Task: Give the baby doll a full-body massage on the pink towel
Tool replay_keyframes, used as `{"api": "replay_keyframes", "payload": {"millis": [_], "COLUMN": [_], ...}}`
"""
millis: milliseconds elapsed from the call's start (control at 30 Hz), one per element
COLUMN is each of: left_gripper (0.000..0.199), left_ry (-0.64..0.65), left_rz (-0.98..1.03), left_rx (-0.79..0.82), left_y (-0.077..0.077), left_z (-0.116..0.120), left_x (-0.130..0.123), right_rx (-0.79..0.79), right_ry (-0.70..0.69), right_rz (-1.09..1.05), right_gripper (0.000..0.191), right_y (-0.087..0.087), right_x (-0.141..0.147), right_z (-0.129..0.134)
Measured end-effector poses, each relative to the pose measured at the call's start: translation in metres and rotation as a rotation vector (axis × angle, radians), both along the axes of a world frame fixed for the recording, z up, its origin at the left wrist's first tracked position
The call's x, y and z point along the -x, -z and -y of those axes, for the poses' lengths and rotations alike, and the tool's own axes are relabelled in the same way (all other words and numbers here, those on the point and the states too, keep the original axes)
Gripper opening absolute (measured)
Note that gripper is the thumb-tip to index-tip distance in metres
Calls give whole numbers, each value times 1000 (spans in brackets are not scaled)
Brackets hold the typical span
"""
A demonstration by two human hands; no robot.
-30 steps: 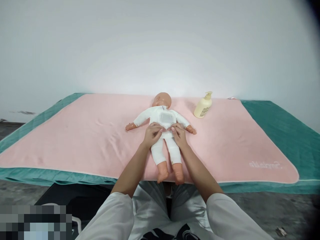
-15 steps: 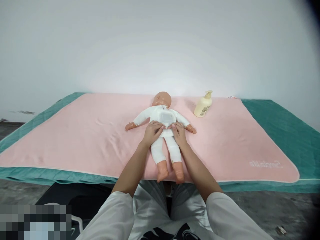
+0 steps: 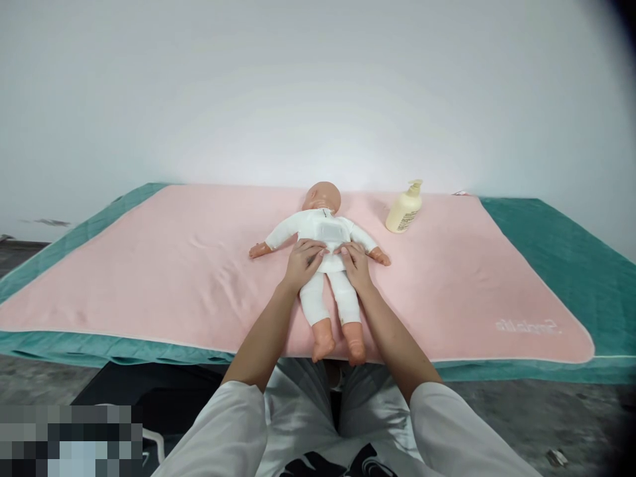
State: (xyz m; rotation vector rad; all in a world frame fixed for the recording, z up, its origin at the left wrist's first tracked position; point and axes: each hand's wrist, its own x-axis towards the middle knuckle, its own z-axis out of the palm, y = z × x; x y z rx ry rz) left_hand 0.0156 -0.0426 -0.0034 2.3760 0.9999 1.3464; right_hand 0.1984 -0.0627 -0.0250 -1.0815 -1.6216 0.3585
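We find the baby doll [image 3: 325,228] lying lengthwise on the pink mat [image 3: 447,291], presumably for even reach. Left hand [image 3: 304,262] and right hand [image 3: 356,266] rest half-curled on its lower torso, apparently steadying it; whether they pinch cloth, we cannot tell.

I find the light soft and cool, its source out of sight. The wall [image 3: 318,99] is brightest just above the pink blanket [image 3: 163,265], greyer higher up. A faint shadow lies beside the bottle [image 3: 403,213]. Blanket lettering [image 3: 527,326]: blurred. Right-hand corners: dark. Lower left: pixelated.
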Motion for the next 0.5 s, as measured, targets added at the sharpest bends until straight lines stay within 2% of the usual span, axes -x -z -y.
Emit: {"api": "replay_keyframes", "payload": {"millis": [233,500], "left_gripper": [29,29], "left_ry": [-66,-52], "left_rz": [1,-49], "left_rx": [15,104], "left_y": [1,-2], "left_z": [-1,-2], "left_x": [1,0], "right_rx": [-21,35], "right_ry": [-34,63], "right_rz": [104,51], "right_gripper": [40,45], "right_y": [-1,3], "right_x": [-1,1], "right_z": [4,-1]}}
